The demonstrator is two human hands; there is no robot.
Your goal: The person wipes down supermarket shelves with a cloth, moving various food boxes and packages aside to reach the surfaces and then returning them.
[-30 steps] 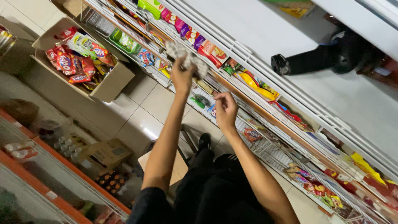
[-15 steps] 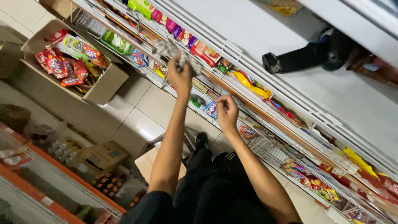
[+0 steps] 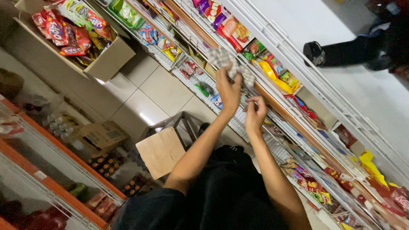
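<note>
While the left hand (image 3: 228, 87) has its grip closed around a crumpled grey-and-white checked cloth (image 3: 226, 59), holding it up against the long wire snack shelf (image 3: 277, 140), the right hand (image 3: 254, 111) sits just beside it with fingers curled narrow, pinching something too small to make out. Colourful snack packets (image 3: 238, 36) line the shelf, and a small wooden stool (image 3: 162, 149) stands on the tiled floor (image 3: 157, 91) below.
</note>
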